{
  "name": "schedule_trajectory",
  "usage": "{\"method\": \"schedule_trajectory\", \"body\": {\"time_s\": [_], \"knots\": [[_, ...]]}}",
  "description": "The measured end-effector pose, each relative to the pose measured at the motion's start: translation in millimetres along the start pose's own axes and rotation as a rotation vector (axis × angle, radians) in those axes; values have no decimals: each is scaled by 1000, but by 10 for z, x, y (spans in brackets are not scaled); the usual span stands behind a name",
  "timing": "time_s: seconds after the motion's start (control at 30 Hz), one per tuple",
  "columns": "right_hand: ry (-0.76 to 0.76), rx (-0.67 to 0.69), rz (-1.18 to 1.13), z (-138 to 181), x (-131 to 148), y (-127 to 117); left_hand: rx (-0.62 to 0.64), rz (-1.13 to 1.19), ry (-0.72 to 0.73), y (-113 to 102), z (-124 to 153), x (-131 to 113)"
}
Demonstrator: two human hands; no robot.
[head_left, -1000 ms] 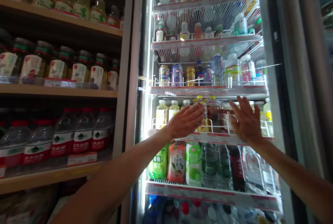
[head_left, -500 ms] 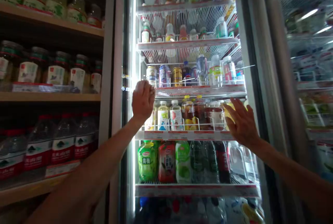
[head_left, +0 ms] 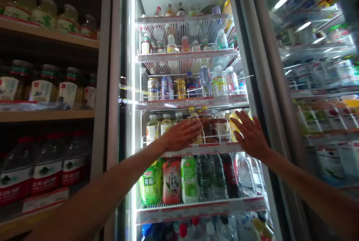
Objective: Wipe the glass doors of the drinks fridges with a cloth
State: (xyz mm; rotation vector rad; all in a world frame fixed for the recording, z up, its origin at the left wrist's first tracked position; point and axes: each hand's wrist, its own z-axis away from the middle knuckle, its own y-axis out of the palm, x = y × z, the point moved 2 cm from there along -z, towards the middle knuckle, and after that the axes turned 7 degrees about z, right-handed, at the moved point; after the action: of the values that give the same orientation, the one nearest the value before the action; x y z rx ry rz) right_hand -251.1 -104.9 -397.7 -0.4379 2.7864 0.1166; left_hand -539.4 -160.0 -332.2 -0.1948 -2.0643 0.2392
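My left hand (head_left: 183, 135) is stretched out flat, fingers pointing right, in front of the fourth shelf of a lit drinks fridge; it holds nothing. Behind it are bottles of tea (head_left: 206, 125), partly hidden by the hand. My right hand (head_left: 249, 136) is raised with its fingers spread at the right end of the same shelf, near yellow-capped or yellow bottles (head_left: 235, 121). Whether either hand touches the glass I cannot tell. Below stand a green bottle (head_left: 150, 182), a red bottle (head_left: 171, 181) and a pale green bottle (head_left: 190, 178).
The metal door frame (head_left: 267, 80) runs down the right. Cans (head_left: 166, 87) and bottles fill the shelf above. On the left, wooden shelves (head_left: 47, 116) carry jars (head_left: 67, 87) and red-capped water bottles (head_left: 47, 170). Another fridge (head_left: 322, 93) stands at the far right.
My left hand has swung from the fridge's left side, raised, to the middle and lower, now pointing right. My right hand stays spread near the right side. The view has shifted rightward.
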Motion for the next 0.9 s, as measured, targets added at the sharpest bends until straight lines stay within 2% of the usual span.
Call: {"method": "schedule_trajectory", "body": {"time_s": [0.03,0.1,0.13,0.17,0.27,0.3,0.33,0.43,0.47,0.5,0.57,0.6,0.63,0.73,0.77,0.8,0.9], "knots": [[10,-8,-3,-3,-19,-13,-41,-11,-90,32,-117,-5],[64,-37,-2,-2,-76,-53,-186,-51,-407,82,-338,17],[84,-45,-1,4,-108,-76,-217,-55,-477,116,-445,2],[89,-45,0,16,-140,-101,-197,-42,-432,160,-558,-39],[42,-16,5,76,-229,-190,-8,35,34,301,-875,-219],[32,-12,12,100,-262,-225,13,48,96,330,-968,-239],[31,-14,21,122,-299,-261,-13,47,52,348,-1063,-226],[50,-12,52,170,-429,-364,-191,16,-271,393,-1320,-172],[54,-10,65,182,-475,-393,-216,20,-284,423,-1397,-209],[54,-7,77,194,-520,-418,-213,34,-219,460,-1473,-280],[57,-5,99,226,-606,-458,-146,76,40,544,-1613,-485],[64,-6,108,247,-645,-475,-122,87,116,578,-1676,-579],[73,-6,115,270,-680,-489,-118,89,113,605,-1736,-651],[96,3,119,346,-760,-521,-166,68,-163,671,-1868,-795],[104,5,121,369,-780,-529,-162,74,-183,699,-1887,-860],[110,8,121,389,-797,-537,-140,92,-117,732,-1896,-943],[131,10,123,430,-835,-556,-39,159,282,810,-1886,-1170]]}}
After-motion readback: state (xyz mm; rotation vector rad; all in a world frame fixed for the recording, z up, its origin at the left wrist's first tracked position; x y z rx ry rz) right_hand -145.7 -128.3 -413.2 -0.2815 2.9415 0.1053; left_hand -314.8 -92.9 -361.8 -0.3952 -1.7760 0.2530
